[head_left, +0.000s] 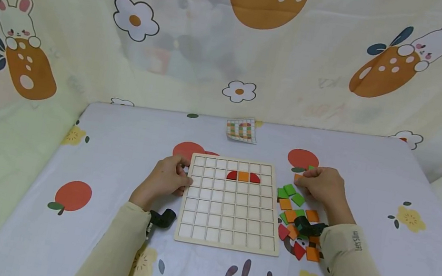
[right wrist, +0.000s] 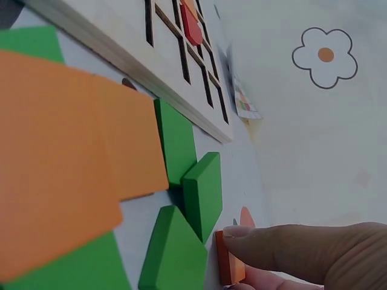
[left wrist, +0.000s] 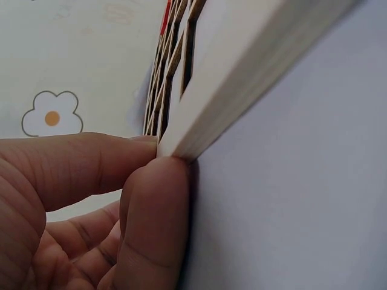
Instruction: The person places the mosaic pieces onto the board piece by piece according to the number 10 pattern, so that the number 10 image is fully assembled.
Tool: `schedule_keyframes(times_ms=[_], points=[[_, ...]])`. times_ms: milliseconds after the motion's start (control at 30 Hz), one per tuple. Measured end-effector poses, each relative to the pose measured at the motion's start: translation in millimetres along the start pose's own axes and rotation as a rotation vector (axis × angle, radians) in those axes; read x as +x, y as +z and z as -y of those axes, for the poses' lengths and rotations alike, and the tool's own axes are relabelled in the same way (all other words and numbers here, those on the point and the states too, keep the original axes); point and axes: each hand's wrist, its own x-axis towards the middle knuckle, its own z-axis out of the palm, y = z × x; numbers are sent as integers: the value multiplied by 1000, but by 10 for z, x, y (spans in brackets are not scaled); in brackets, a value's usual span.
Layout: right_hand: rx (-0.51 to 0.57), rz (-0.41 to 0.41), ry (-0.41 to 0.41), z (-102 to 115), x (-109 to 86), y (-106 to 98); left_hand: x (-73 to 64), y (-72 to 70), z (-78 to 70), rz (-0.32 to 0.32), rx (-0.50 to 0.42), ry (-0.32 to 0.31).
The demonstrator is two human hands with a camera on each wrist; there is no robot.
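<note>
A pale wooden grid board (head_left: 225,246) lies flat before me. In one of its upper rows an orange square tile (head_left: 243,176) sits between two red rounded tiles (head_left: 255,178). My left hand (head_left: 166,175) holds the board's left edge between thumb and finger, seen close in the left wrist view. Beyond the board's upper right corner, my right hand (head_left: 323,187) pinches an orange tile (right wrist: 224,264) at the table; its thumb shows on the tile's edge. Green tiles (right wrist: 202,193) lie right beside that tile.
Loose green, orange and red tiles (head_left: 285,204) are scattered right of the board, some overlapping, partly hidden by the right wrist's black camera (head_left: 307,227). A small card with a coloured grid (head_left: 241,130) lies behind the board. A printed cloth (head_left: 69,249) covers the table.
</note>
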Motion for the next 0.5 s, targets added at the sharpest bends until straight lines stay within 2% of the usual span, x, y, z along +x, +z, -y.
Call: schedule_keyframes(times_ms=[200,367,500], points=[[80,8,30,-25,30,-21,8,3,2,2,-5,-4],[216,-50,115,-49,119,-37,7,-2,-1,-3,6,0],[251,-65,143,-54,186,-56,2,-1,-6,-7,10,-5]])
